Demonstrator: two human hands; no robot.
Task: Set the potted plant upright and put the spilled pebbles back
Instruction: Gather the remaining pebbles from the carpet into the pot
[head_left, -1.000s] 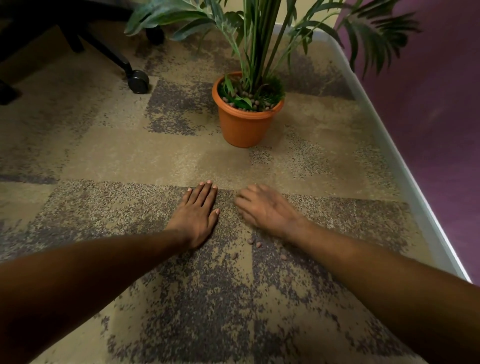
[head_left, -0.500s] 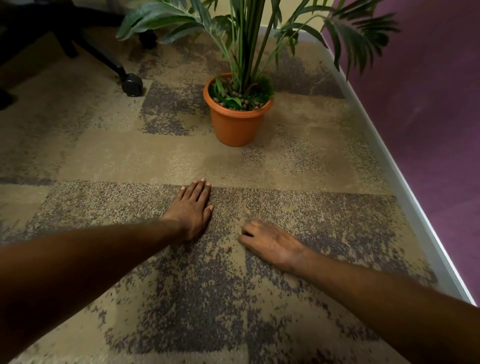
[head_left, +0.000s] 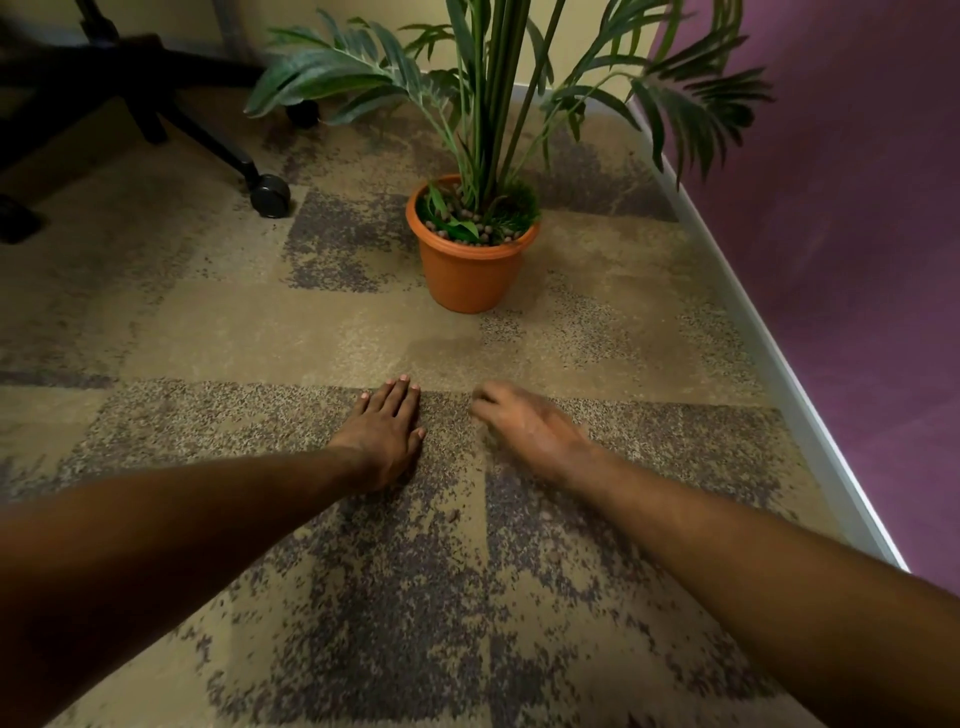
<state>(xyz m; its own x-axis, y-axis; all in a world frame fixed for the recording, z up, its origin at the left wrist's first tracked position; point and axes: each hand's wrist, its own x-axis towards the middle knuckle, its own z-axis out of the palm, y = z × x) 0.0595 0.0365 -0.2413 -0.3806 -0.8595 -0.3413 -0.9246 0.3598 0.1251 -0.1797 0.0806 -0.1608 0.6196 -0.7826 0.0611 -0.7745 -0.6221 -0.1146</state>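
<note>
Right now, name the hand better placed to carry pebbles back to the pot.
Right hand: fingers curled as if gathering, blurred, on the side nearer the upright pot. The left hand lies flat, palm down on the carpet.

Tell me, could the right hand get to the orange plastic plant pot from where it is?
Probably yes. The right hand lies on the patterned carpet, apart from the upright orange plastic plant pot, with only bare carpet between them. It would need a forward stretch.

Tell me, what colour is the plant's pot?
The pot is orange, shown clearly in the head view.
</note>
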